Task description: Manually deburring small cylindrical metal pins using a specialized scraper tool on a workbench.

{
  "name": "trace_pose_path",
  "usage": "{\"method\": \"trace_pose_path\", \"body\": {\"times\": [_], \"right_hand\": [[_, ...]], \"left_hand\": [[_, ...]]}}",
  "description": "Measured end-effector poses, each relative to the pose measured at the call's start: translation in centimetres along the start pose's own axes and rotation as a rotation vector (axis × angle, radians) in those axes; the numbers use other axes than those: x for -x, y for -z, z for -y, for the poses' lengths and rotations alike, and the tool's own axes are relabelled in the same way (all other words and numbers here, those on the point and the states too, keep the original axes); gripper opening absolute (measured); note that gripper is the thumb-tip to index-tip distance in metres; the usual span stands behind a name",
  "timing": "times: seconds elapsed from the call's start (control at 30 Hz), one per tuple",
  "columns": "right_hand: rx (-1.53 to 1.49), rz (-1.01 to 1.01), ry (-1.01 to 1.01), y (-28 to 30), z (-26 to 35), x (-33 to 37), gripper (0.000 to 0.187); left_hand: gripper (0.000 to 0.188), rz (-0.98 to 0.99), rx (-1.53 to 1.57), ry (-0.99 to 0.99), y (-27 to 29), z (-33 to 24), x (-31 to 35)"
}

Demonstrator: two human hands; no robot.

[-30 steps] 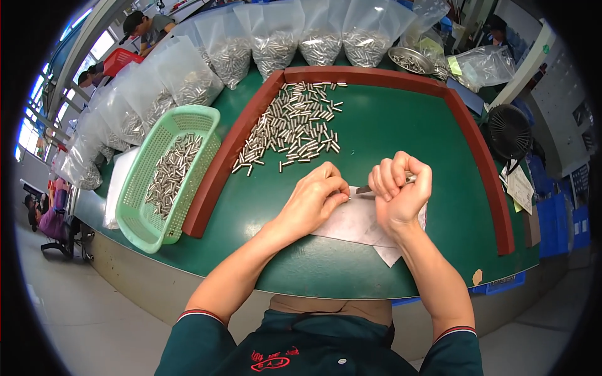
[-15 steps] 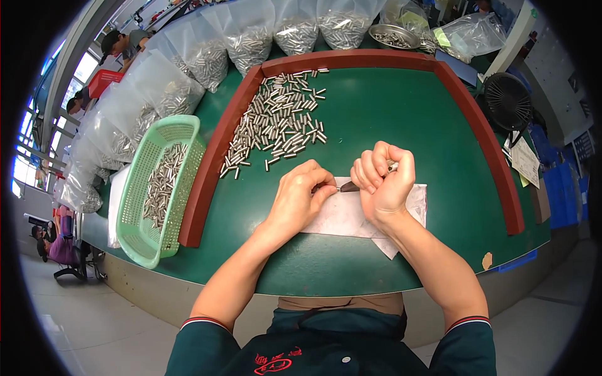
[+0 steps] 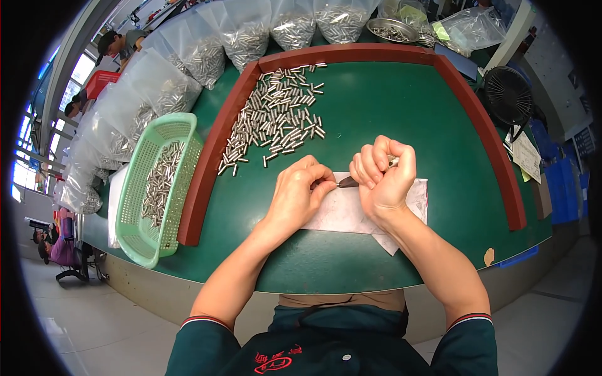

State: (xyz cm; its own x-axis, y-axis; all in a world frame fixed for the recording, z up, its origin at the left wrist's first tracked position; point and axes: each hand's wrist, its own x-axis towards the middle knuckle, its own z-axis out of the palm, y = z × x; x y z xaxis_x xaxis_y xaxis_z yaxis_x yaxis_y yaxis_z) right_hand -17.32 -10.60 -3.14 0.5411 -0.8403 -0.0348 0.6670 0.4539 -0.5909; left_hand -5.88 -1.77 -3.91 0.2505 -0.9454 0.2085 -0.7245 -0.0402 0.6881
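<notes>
My left hand (image 3: 296, 188) is closed in a pinch over the white cloth. A small metal cylinder (image 3: 339, 184) shows at its fingertips, mostly hidden by them. My right hand (image 3: 384, 178) makes a fist around a knife, whose short dark blade (image 3: 348, 182) points left and meets the cylinder. Something shiny peeks out at the top of that fist, too small to make out. Under both hands lies a stained white cloth (image 3: 338, 212). Beyond my left hand, many loose metal cylinders (image 3: 276, 116) are spread on the green tabletop (image 3: 389, 106).
A dark red raised border (image 3: 345, 52) frames the work area. Left of it stands a green plastic basket (image 3: 130, 216) holding more cylinders. Filled clear bags (image 3: 204, 59) line the back and left. A metal bowl (image 3: 394, 29) and black fan (image 3: 506, 97) are at the right.
Both hands keep nearly the same pose and hold. The view has shifted slightly, so the table and bags sit a little higher in the picture. Slightly more of the blade shows.
</notes>
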Motion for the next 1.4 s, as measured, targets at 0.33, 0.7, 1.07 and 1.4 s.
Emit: {"method": "trace_pose_path", "body": {"times": [0.33,0.7,1.07,1.4], "right_hand": [[0.026,0.035,0.053,0.0,-0.6,0.4,0.031],[0.145,0.096,0.07,0.1,-0.9,0.2,0.031],[0.105,0.052,0.028,0.1,-0.4,0.4,0.032],[0.114,0.053,0.041,0.3,-0.3,-0.1,0.03]], "left_hand": [[0.008,-0.027,-0.015,-0.001,-0.3,0.0,0.0],[0.009,-0.064,-0.05,-0.15,-0.3,0.2,-0.2],[0.011,0.119,1.065,0.207,1.3,-0.2,-0.2],[0.012,0.141,0.273,-0.024,1.8,-1.4,0.0]]}}
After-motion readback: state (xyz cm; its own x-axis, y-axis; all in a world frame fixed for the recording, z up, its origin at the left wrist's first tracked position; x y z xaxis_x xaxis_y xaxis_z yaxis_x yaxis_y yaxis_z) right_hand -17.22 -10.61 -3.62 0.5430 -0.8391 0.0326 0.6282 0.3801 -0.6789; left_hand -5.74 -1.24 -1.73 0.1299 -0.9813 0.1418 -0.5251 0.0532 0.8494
